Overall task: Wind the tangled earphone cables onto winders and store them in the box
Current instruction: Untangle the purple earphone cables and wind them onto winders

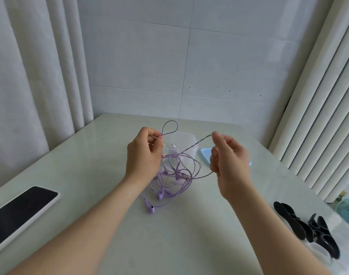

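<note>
Bare table (199, 225) between phone (18, 213) and black straps (306, 229).

Rear wall (189, 56), 12 o'clock: large pale grey-white tiles with thin dark joints and a few small dark specks low on the right.
Curtain (30, 76), 9 to 10 o'clock: white, in deep vertical folds.
Pleated covering (318, 116), 2 to 3 o'clock: white vertical ribs; curtain or slatted blind cannot be determined.
Surface (90, 165): pale, glossy, stone-like, with rounded far corners.
Fan (348, 211), 4 o'clock: pale turquoise, partly in view beyond the surface edge.
Lighting: soft, even, diffuse.
</note>
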Tool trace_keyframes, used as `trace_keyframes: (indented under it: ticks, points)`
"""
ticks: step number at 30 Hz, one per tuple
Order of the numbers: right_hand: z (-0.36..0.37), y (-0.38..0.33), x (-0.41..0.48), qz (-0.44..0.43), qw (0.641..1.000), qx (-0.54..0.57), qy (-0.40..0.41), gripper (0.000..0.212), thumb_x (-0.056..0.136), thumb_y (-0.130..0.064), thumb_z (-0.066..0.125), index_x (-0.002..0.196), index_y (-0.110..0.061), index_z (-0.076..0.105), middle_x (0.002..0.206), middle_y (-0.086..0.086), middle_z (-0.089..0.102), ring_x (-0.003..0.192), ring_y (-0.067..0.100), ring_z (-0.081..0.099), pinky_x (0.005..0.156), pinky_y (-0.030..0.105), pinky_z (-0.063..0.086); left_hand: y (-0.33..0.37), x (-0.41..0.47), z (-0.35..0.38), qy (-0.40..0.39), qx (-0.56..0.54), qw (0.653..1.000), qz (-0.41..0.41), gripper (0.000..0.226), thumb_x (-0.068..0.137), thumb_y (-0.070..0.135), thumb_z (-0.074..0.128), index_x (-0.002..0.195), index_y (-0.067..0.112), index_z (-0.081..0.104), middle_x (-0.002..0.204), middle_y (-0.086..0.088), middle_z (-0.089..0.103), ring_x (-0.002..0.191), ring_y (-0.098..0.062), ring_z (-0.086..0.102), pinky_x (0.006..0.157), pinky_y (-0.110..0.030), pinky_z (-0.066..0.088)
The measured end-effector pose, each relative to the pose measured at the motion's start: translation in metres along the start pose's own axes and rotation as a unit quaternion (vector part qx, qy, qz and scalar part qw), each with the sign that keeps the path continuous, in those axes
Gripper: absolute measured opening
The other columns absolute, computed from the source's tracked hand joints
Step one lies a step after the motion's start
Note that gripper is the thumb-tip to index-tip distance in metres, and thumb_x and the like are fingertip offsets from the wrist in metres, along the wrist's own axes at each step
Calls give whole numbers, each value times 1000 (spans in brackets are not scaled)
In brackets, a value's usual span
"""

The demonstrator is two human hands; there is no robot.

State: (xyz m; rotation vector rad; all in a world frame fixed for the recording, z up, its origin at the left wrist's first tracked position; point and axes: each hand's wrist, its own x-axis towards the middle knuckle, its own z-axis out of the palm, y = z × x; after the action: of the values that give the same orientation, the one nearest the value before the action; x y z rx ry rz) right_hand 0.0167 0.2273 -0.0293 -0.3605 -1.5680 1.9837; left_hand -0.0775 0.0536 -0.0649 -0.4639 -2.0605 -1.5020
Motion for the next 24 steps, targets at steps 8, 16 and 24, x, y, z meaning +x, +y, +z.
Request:
trace_keyframes:
  ticks: [8, 16, 24]
  points:
    - [-4, 25, -1, -75, 796, -601, 7, 27, 83, -31, 61, 68, -10, 55, 75, 8, 60, 69, 31, 54, 52, 32, 37, 6, 5, -7, 0, -133, 986, -98, 20, 102, 26, 68, 92, 8, 66, 78, -2, 76, 62, -19, 71, 67, -46, 63]
    - [1, 24, -6, -187, 754, -629, -10, 47, 91, -23, 62, 137, -23, 58, 134, 5, 52, 123, 33, 43, 100, 43, 34, 31, 0, -7, -57, -206, 971, -111, 24, 103, 24, 67, 98, 1, 63, 72, -13, 73, 52, -27, 65, 55, -39, 60]
    - [17, 22, -20, -228, 866, -394, -207, 13, 93, -22, 70, 88, -26, 81, 79, -15, 75, 77, 7, 67, 68, 18, 48, 41, -1, -8, -75, -264, 950, -148, 30, 104, 23, 66, 101, -6, 61, 76, -17, 75, 57, -28, 70, 58, -36, 62]
